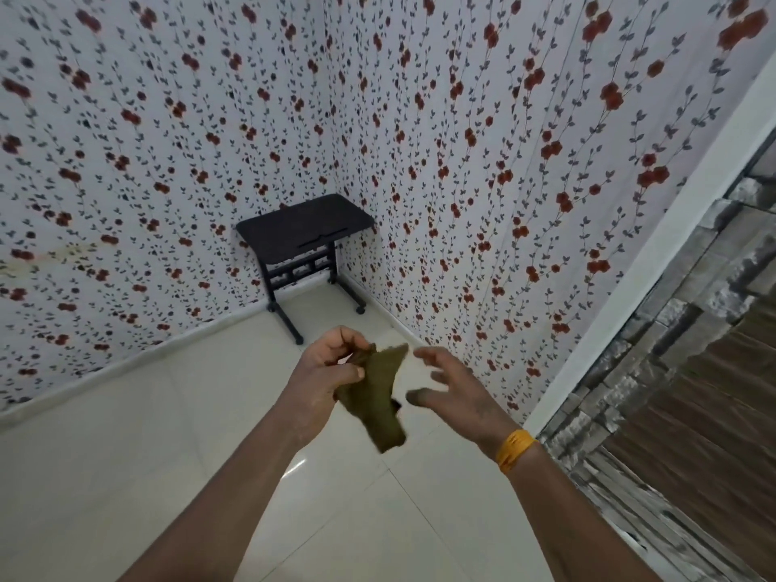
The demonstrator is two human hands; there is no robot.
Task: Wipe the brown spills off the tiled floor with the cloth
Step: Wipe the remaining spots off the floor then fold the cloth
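An olive-brown cloth (380, 392) hangs in the air in front of me, pinched at its upper left edge by my left hand (331, 365). My right hand (451, 382) hovers just to the right of the cloth with its fingers spread, not touching it; a yellow band circles that wrist. Below both hands lies the cream tiled floor (126, 455), glossy with a light reflection. No brown spill shows on the visible tiles.
A small black table on wheels (304, 231) stands in the far corner. Floral wallpaper (462, 161) covers both walls. A white door frame (655, 262) and a grey stone-pattern wall (672, 413) run along the right side.
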